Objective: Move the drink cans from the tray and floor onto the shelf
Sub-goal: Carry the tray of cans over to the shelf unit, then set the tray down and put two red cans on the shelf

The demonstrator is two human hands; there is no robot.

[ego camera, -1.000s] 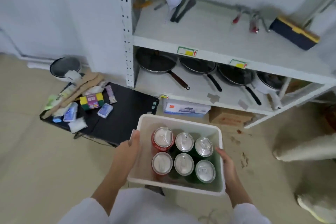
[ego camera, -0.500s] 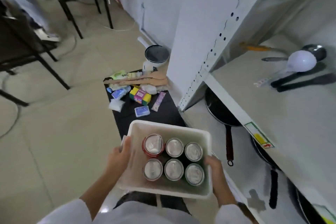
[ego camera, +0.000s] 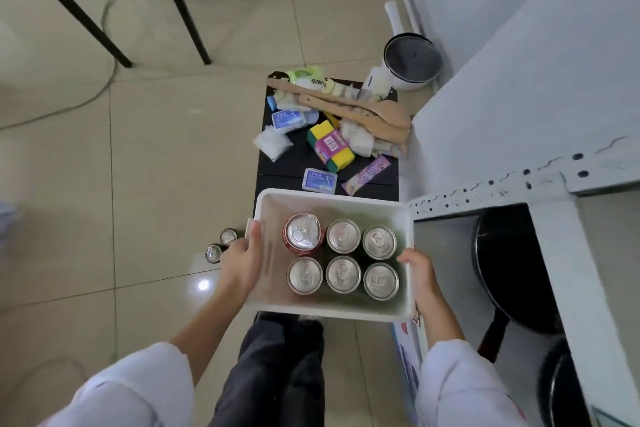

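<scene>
I hold a white tray (ego camera: 332, 199) in front of me above the floor. My left hand (ego camera: 242, 262) grips its left rim and my right hand (ego camera: 417, 272) grips its right rim. Inside stand several upright drink cans in two rows: a red can (ego camera: 303, 231) at the back left, the others green with silver tops (ego camera: 343, 274). Two more green cans (ego camera: 218, 246) stand on the floor just left of my left hand. The white metal shelf (ego camera: 554, 184) is on my right.
A black mat (ego camera: 294, 163) on the floor ahead carries sponges, wooden spatulas and small packets. A white pot (ego camera: 412, 61) stands behind it. Black pans (ego camera: 509, 270) lie on the lower shelf at right. Black furniture legs and cables cross the floor at upper left.
My view has swung left and down, away from the shelf toward the floor. Both hands keep the tray; the two floor cans have come into sight.
</scene>
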